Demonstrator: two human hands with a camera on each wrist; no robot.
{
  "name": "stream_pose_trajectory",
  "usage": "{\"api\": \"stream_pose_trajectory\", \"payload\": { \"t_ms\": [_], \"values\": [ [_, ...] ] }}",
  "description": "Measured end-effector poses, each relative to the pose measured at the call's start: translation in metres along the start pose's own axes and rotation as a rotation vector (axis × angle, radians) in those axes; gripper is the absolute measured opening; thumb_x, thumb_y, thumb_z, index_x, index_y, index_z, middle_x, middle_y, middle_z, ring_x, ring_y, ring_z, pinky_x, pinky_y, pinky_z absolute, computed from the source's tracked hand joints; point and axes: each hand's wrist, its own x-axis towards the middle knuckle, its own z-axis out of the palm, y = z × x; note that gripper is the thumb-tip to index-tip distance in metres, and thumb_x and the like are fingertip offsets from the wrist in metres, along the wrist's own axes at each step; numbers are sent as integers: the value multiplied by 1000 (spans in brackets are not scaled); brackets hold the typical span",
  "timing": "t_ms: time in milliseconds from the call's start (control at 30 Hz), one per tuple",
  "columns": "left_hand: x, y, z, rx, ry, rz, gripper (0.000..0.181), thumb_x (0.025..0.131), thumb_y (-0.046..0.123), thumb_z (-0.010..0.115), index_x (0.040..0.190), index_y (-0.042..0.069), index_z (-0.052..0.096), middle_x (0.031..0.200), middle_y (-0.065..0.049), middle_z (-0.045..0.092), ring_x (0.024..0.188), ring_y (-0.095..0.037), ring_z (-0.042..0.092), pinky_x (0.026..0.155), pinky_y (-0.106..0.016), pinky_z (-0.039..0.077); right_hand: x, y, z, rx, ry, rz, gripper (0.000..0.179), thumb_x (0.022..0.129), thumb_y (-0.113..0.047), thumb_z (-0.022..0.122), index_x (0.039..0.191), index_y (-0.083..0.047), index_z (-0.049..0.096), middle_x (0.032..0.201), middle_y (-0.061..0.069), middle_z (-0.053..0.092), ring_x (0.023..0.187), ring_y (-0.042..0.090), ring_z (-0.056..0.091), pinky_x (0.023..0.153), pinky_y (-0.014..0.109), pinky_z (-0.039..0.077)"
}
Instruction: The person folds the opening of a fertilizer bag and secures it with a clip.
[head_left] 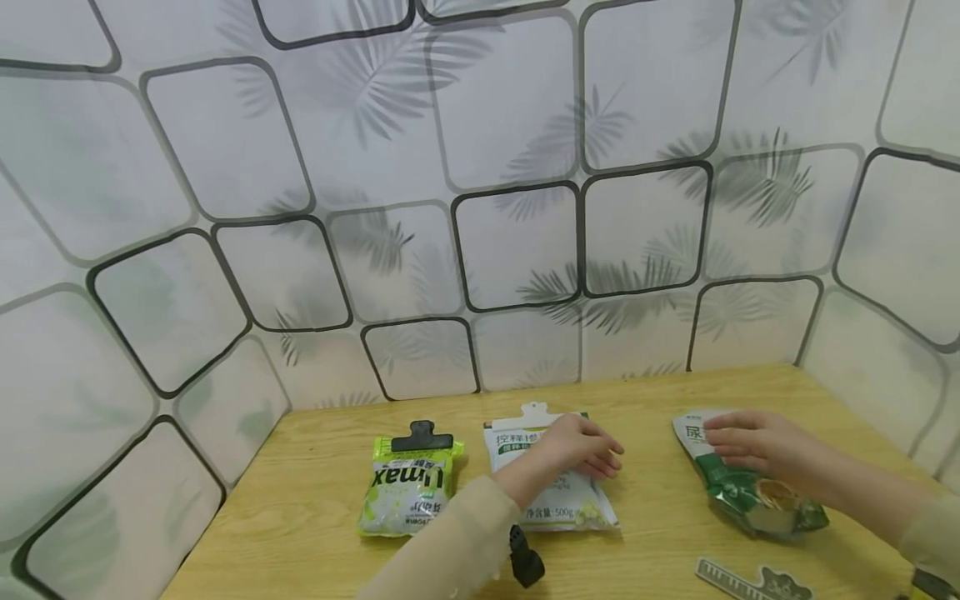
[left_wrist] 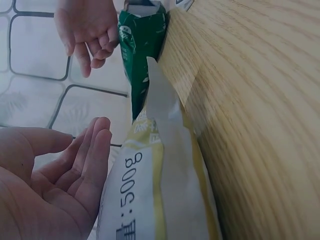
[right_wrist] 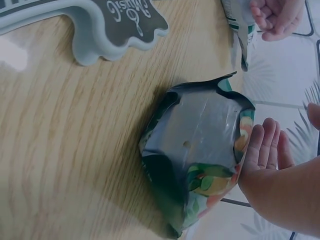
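My left hand [head_left: 573,442] hovers over a white printed bag [head_left: 573,508] marked 500g, whose top edge carries a white clip [head_left: 535,414]. In the left wrist view that hand [left_wrist: 55,185] has loosely bent fingers beside the bag [left_wrist: 150,195], holding nothing. My right hand [head_left: 761,446] is at the upper part of a green and white bag [head_left: 731,483] on the right. The right wrist view shows its fingers [right_wrist: 265,142] fairly straight alongside the bag [right_wrist: 200,130]; whether they touch it, I cannot tell.
A yellow-green bag [head_left: 408,500] with a black clip [head_left: 422,437] lies left on the wooden table [head_left: 300,500]. A grey Music clip [right_wrist: 120,25] lies in front of the green bag. Near the front is a small black object [head_left: 527,562]. Patterned walls [head_left: 517,250] enclose the table.
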Motion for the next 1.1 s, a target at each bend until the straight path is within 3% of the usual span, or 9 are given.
{"api": "stream_pose_trajectory", "payload": {
  "t_ms": [133,233,400,600,700,1100],
  "values": [
    [3,-1,5,-16,4,-4,22,107,10,63,106,-3,81,93,-22,81,84,-32,82,74,-36,69,-2,4,-3,11,-2,-17,65,114,-21,50,149,30,29,151,44,45,110,0,69,94,25,63],
    [3,-1,9,-25,10,-2,21,106,9,63,104,-4,81,91,-22,81,82,-31,82,72,-34,69,-4,7,-6,18,-10,-26,65,114,-20,50,148,31,28,148,41,51,106,-5,69,93,24,63],
    [4,0,14,-32,9,5,20,105,7,64,104,-5,80,91,-23,81,84,-34,82,72,-35,69,-6,10,-10,32,-22,-15,65,114,-19,49,148,32,26,145,27,59,104,-6,69,93,23,63],
    [6,3,19,-28,10,-4,20,105,9,64,103,-3,81,91,-21,81,85,-33,82,73,-35,69,-8,13,-16,53,-20,3,63,114,-17,48,148,31,26,141,20,64,104,-6,69,94,24,63],
    [7,4,23,-32,12,-7,20,105,8,65,103,-3,81,90,-21,81,85,-34,81,74,-36,69,-11,16,-20,70,-31,4,63,114,-17,49,149,30,27,138,8,66,104,-6,70,94,24,63],
    [15,0,42,-52,-17,3,22,105,6,64,101,-7,81,92,-26,80,91,-41,81,72,-36,69,-20,25,-30,96,-32,-42,59,114,-11,47,145,34,25,118,-18,66,102,-6,71,89,19,63]
  ]
}}
